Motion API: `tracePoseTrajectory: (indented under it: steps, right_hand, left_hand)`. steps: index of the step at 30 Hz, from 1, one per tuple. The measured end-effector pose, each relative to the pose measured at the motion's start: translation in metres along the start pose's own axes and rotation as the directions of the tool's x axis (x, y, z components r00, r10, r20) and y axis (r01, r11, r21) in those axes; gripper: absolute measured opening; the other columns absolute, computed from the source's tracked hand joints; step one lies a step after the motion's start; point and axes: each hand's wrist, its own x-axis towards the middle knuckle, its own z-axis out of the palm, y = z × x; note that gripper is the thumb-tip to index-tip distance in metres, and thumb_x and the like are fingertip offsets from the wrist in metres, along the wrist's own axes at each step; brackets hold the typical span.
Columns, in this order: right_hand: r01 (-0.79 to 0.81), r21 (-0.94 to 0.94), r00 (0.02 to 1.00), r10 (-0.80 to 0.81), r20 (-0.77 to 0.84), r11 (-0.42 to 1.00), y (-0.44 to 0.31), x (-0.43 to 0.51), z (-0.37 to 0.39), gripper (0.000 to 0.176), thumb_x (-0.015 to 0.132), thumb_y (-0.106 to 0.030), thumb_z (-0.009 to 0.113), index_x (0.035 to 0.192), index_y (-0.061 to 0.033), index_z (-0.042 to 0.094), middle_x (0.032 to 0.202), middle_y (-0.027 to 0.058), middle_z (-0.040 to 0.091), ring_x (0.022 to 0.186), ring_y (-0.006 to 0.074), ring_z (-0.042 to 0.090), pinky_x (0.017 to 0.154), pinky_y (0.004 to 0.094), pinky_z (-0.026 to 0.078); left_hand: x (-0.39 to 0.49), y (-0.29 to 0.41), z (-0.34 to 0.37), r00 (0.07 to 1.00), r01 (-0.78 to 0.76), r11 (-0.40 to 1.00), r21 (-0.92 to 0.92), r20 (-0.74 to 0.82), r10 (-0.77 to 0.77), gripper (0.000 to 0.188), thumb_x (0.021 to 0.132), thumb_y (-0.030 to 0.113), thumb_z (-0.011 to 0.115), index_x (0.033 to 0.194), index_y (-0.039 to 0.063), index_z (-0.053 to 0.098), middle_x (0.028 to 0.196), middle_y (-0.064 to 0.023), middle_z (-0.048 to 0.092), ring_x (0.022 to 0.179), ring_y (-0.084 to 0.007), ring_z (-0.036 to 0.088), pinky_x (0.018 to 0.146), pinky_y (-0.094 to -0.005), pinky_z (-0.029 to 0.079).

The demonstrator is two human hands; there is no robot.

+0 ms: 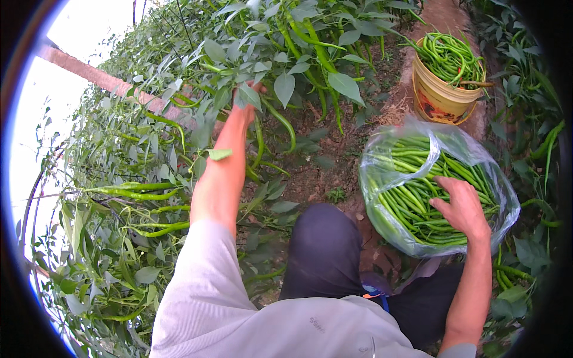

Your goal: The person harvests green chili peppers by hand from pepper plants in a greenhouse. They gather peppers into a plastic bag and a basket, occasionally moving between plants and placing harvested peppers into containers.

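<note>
My left hand (249,91) reaches into the pepper plants (241,58), and leaves cover most of its fingers. Whether it grips anything there is hidden. Long green chili peppers (281,118) hang just beside and below it. Over a clear plastic bag (374,179) on the right, my right hand (461,203) hovers or rests with thumb and forefinger apart, holding nothing that I can see. Many picked green chili peppers (414,201) fill the bag, lying mostly in one direction.
Behind the bag stands a yellow bucket (441,98) heaped with thin green peppers, a stick-like handle (476,83) at its rim. Bare soil (313,174) runs between plant rows. More plants (519,103) line the right side. My bent knee (324,250) is beside the bag.
</note>
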Motion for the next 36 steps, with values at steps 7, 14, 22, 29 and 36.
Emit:
tracePoseTrajectory:
  steps: [7,14,22,29,36]
  right_hand:
    - [0.148,-0.013,0.987,-0.149,-0.058,0.989,-0.025,0.002,0.005,0.042,0.084,-0.021,0.078,0.119,0.0009,0.070,0.108,0.0227,0.073,0.104,0.0398,0.069,0.091,0.0486,0.054]
    - [0.271,0.163,0.954,-0.241,-0.179,0.949,-0.080,0.009,0.019,0.041,0.084,-0.019,0.080,0.118,0.0007,0.071,0.098,0.0193,0.075,0.087,0.0344,0.074,0.080,0.0431,0.058]
    - [0.151,0.742,0.986,-0.153,-0.066,0.653,-0.112,0.004,0.040,0.028,0.089,-0.006,0.075,0.115,0.0020,0.066,0.104,0.0111,0.071,0.093,0.0173,0.069,0.080,0.0319,0.056]
    - [0.160,0.897,0.987,-0.077,-0.141,0.411,-0.100,-0.010,0.044,0.011,0.101,-0.007,0.065,0.111,-0.0007,0.066,0.100,0.0028,0.069,0.092,0.0111,0.065,0.079,0.0291,0.052]
    - [0.034,0.929,0.965,0.229,-0.126,0.368,-0.094,-0.009,0.019,0.030,0.110,-0.030,0.057,0.095,-0.0051,0.066,0.075,0.0009,0.064,0.060,0.0096,0.058,0.055,0.0258,0.048]
  left_hand:
    - [-0.124,0.042,0.026,0.934,-0.016,0.998,-0.063,0.355,0.038,0.020,0.105,0.022,0.063,0.113,0.004,0.071,0.084,0.0008,0.072,0.053,-0.0034,0.040,0.048,-0.0207,0.031]
    - [-0.234,0.108,0.063,0.646,-0.501,0.857,-0.121,0.607,0.464,0.021,0.105,0.014,0.061,0.117,0.001,0.073,0.090,-0.0020,0.073,0.084,-0.0080,0.064,0.077,-0.0263,0.053]
    - [-0.320,0.155,0.112,0.295,-0.617,0.679,-0.399,0.682,0.669,0.018,0.100,0.007,0.063,0.112,-0.003,0.072,0.094,-0.0125,0.074,0.084,-0.0170,0.070,0.080,-0.0327,0.057]
    - [-0.331,0.169,0.147,0.519,-0.260,0.816,-0.517,0.637,0.569,0.035,0.094,0.019,0.077,0.120,-0.003,0.069,0.098,-0.0041,0.071,0.079,-0.0067,0.061,0.068,-0.0262,0.051]
    - [-0.328,0.160,0.168,0.512,0.115,0.852,-0.510,0.766,0.390,0.048,0.104,0.033,0.065,0.136,-0.002,0.054,0.092,-0.0053,0.065,0.058,-0.0094,0.059,0.046,-0.0267,0.050]
